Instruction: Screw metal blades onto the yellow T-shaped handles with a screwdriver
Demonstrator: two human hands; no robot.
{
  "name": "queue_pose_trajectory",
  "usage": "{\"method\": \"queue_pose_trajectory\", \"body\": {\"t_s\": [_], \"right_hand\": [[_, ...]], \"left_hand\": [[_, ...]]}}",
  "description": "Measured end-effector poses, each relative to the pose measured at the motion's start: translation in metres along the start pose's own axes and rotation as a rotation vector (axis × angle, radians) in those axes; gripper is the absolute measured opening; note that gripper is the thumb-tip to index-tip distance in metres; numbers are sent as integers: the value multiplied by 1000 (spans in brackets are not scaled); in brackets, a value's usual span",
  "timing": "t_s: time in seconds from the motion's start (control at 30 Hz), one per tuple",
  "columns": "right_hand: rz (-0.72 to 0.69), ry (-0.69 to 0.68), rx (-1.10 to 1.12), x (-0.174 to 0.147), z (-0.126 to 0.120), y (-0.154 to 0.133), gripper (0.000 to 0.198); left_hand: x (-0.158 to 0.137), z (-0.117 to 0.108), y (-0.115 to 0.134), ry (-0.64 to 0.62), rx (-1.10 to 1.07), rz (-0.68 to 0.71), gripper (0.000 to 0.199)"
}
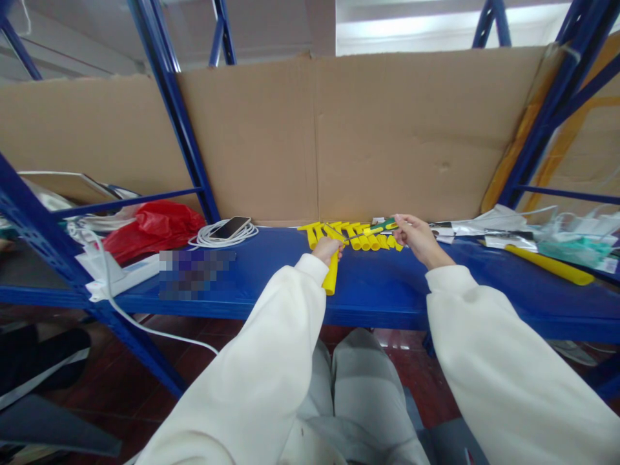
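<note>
My left hand (329, 248) is closed around a yellow tubular piece (330, 278), whose round lower end points down toward the shelf's front edge. My right hand (417, 237) grips a screwdriver (382, 227) with a green and yellow handle. Its thin metal shaft runs left, and the tip reaches my left hand. Whether the tip touches the yellow piece is too small to tell. Behind both hands lies a row of several similar yellow pieces (364, 242) on the blue shelf (382, 284), partly hidden by my left hand.
A phone (231, 227) rests on a coiled white cable (203, 239) at left, near a red plastic bag (155, 226). A long yellow-handled object (549, 263) and clear plastic bags (576, 239) lie at right. Cardboard (378, 135) closes the back; blue posts (181, 116) flank it.
</note>
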State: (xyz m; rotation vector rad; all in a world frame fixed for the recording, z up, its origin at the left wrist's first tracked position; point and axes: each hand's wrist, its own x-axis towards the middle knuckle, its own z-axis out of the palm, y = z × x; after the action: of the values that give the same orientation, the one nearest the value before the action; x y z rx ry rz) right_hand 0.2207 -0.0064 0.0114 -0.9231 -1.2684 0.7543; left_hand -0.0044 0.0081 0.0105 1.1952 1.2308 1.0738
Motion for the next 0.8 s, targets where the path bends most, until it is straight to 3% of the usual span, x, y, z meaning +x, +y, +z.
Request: {"method": "queue_pose_trajectory", "body": {"t_s": [0.17, 0.67, 0.8], "right_hand": [[-6, -100, 68, -2, 0, -4, 46], [7, -6, 15, 2, -1, 4, 54], [15, -54, 62, -2, 1, -3, 55]], "left_hand": [[1, -1, 0, -13, -3, 3, 14], [4, -1, -2, -23, -16, 19, 16], [5, -2, -2, -28, -12, 15, 17]]}}
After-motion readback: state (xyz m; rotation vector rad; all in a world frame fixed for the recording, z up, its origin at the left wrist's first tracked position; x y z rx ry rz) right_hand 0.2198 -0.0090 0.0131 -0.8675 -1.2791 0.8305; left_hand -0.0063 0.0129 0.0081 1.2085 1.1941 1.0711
